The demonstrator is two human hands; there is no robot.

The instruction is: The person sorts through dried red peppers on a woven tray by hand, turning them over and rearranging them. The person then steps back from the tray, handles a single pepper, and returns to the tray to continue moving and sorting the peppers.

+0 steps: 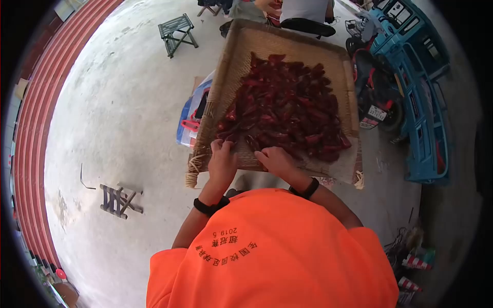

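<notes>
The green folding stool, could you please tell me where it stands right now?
In the head view, the green folding stool stands on the concrete floor at upper left, apart from the woven tray of dried red chillies.

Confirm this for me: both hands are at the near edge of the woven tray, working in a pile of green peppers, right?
Not quite. The head view shows the peppers are dark red, not green. The rest holds: the left hand and right hand are both at the near edge of the woven tray, fingers in the pile.
</notes>
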